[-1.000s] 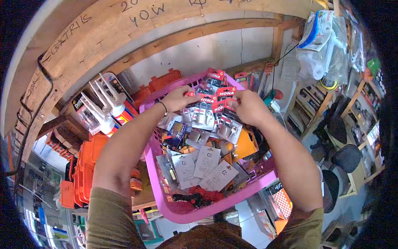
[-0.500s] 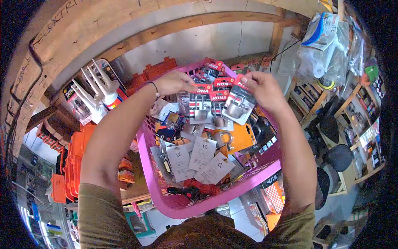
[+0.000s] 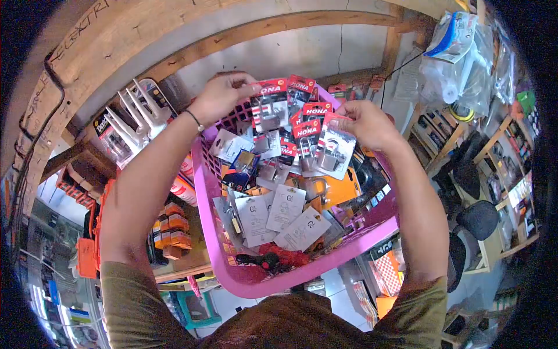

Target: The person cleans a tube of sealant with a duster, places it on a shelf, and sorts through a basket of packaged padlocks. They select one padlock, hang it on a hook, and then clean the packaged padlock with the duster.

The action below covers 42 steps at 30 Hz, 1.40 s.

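A pink plastic basket (image 3: pixel 204 224) is heaped with carded goods. My left hand (image 3: pixel 224 99) pinches the top left corner of a red-headed padlock pack (image 3: pixel 270 107) over the basket's far side. At the right, my right hand (image 3: pixel 367 123) grips the upper edge of another padlock pack (image 3: pixel 335 154), which hangs tilted above the pile. Between them stands a third padlock pack (image 3: pixel 306 139) marked HONA, with more red-topped packs behind it. White cards (image 3: pixel 286 206) lie nearer me, beside an orange card (image 3: pixel 340 189) and a red-and-black bundle (image 3: pixel 282 257).
White-nozzled tubes (image 3: pixel 136 119) stand left of the basket, with small orange boxes (image 3: pixel 172 227) below them. Bagged white fittings (image 3: pixel 456 70) hang at the upper right. Shelves of goods (image 3: pixel 433 136) line the right side, and a wooden beam (image 3: pixel 279 35) crosses behind.
My left hand has moved up and left with its padlock pack, away from the others. My right hand's pack has shifted slightly and turned more upright.
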Each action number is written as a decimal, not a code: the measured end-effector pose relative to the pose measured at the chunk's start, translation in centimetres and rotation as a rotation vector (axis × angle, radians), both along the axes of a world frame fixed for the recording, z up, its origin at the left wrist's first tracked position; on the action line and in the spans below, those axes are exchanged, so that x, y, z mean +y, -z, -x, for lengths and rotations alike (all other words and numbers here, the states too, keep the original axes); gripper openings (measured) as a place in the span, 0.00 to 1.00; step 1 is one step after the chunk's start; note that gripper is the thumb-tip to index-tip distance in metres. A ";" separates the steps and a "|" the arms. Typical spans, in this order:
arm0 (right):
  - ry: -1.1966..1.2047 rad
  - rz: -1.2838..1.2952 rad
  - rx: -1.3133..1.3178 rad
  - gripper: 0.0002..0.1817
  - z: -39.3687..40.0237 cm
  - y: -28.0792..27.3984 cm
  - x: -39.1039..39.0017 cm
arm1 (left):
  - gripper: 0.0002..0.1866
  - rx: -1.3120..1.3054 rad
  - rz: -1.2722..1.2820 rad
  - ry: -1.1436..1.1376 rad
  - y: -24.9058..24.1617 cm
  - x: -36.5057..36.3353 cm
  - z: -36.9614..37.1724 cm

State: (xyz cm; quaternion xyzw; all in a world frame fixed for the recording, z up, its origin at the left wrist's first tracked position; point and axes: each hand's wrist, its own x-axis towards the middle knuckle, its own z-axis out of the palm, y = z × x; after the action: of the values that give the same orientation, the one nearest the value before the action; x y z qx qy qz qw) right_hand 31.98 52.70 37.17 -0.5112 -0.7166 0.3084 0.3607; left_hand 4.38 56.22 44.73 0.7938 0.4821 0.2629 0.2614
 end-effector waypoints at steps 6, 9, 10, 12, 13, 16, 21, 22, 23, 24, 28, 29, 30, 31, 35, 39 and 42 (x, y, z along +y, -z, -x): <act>-0.027 0.021 -0.085 0.08 0.0 -0.3 -0.3 | 0.08 -0.082 0.118 0.152 -0.2 -1.8 2.4; -0.037 -0.029 -0.143 0.08 0.3 -0.8 -0.7 | 0.06 0.002 0.312 0.209 0.9 -2.9 2.7; -0.045 -0.026 -0.160 0.07 0.3 -1.0 -0.9 | 0.06 0.038 0.409 0.230 1.8 -2.5 3.1; -0.066 -0.025 -0.124 0.07 0.1 -0.2 -0.4 | 0.06 0.143 0.405 0.300 3.5 -2.0 3.8; -0.091 -0.022 -0.094 0.07 -0.1 0.3 0.0 | 0.05 0.114 0.424 0.325 4.6 -1.6 4.3; -0.077 -0.017 -0.082 0.07 0.0 0.4 0.0 | 0.04 0.023 0.451 0.173 5.9 -0.1 4.9; -0.026 -0.066 -0.177 0.08 0.5 -1.1 -1.6 | 0.04 -0.097 0.473 0.041 7.0 2.0 4.3; -0.041 -0.066 -0.142 0.08 0.4 -0.7 -1.4 | 0.04 -0.096 0.426 0.026 7.3 2.4 4.1; -0.054 -0.065 -0.107 0.08 0.4 -0.7 -1.4 | 0.03 -0.090 0.479 -0.025 7.2 2.6 3.9; -0.050 -0.067 -0.108 0.08 0.3 -0.7 -1.5 | 0.03 -0.090 0.477 -0.021 7.3 2.6 3.7; -0.015 -0.091 -0.160 0.09 0.0 -0.6 -1.1 | 0.04 -0.169 0.532 -0.040 5.3 1.1 2.5; -0.017 -0.104 -0.183 0.09 0.1 -0.6 -1.1 | 0.05 -0.187 0.544 0.071 5.0 0.7 2.4; -0.022 -0.113 -0.205 0.09 0.3 -0.7 -1.2 | 0.06 -0.204 0.559 0.178 4.8 0.6 2.5; -0.023 -0.141 -0.231 0.09 0.3 -0.9 -1.2 | 0.08 -0.087 0.583 0.300 4.5 0.8 2.8; 0.071 -0.347 -0.159 0.10 -0.1 -0.7 -0.3 | 0.07 0.102 0.449 0.403 3.6 -1.6 -0.3; 0.366 -0.559 0.242 0.10 -0.2 -1.4 -0.7 | 0.05 -0.160 0.497 0.270 5.9 -0.5 -3.0; 0.515 -0.590 0.235 0.10 -0.3 -1.5 -0.6 | 0.04 -0.126 0.380 0.118 8.9 0.8 -4.4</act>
State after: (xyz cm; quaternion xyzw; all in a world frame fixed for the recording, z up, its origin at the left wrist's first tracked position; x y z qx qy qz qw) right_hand 32.26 52.08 38.66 -0.5099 -0.5767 0.0453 0.6367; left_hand 8.81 57.06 35.87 0.7390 0.4584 0.2007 0.4511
